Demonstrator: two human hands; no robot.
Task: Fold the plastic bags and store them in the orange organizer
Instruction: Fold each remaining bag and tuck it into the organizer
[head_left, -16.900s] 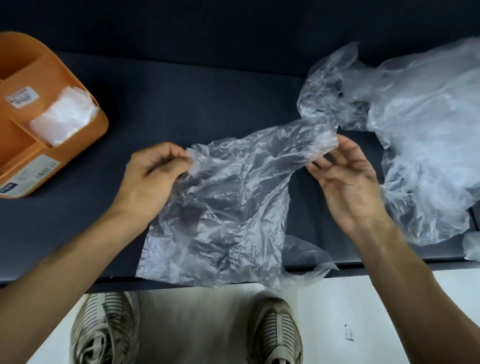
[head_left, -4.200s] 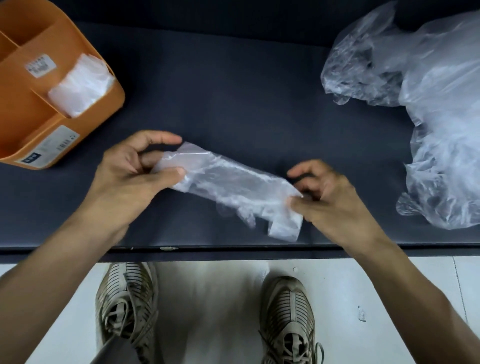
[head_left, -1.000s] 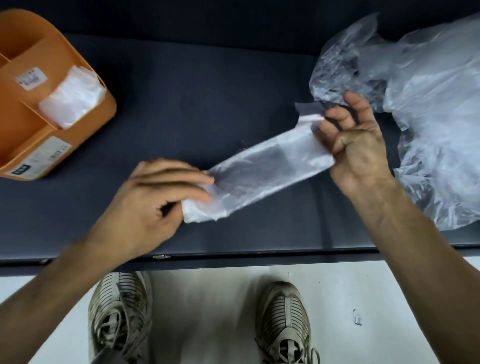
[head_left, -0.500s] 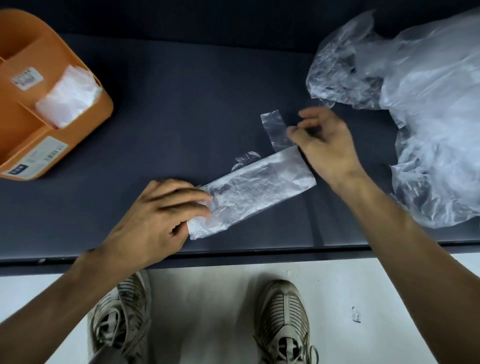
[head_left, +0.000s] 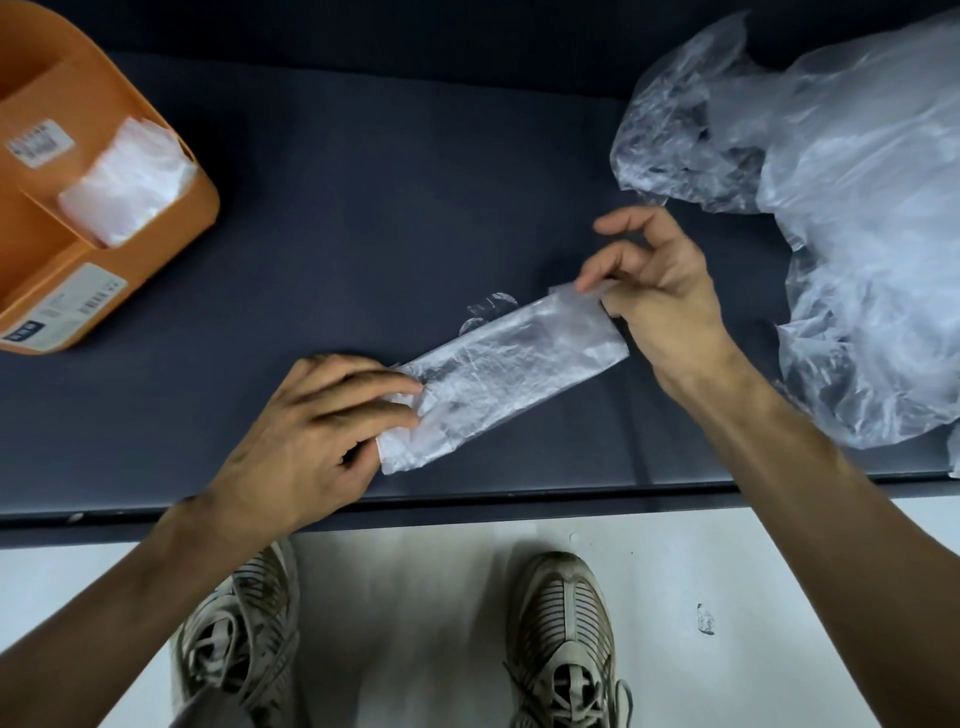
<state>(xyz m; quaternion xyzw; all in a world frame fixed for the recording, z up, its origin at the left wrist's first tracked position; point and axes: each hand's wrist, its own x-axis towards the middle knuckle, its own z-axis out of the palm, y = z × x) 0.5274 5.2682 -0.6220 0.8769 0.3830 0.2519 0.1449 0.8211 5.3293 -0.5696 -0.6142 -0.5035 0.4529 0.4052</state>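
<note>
A clear plastic bag (head_left: 509, 371), folded into a long narrow strip, lies slanted on the dark table (head_left: 363, 218). My left hand (head_left: 306, 441) presses its lower left end flat with straight fingers. My right hand (head_left: 660, 291) pinches the upper right end between thumb and forefinger, with the other fingers raised. A small handle flap sticks out at the strip's upper edge. The orange organizer (head_left: 78, 291) stands at the far left, with folded clear bags (head_left: 124, 182) in its right compartment.
A big heap of loose crumpled clear bags (head_left: 831, 208) fills the table's right side, just past my right hand. The table's front edge runs below my hands. Below it are white floor and my two shoes.
My right hand has folded the loose handle tab down onto the strip and now pinches that end. My left hand stays pressed on the lower end.
</note>
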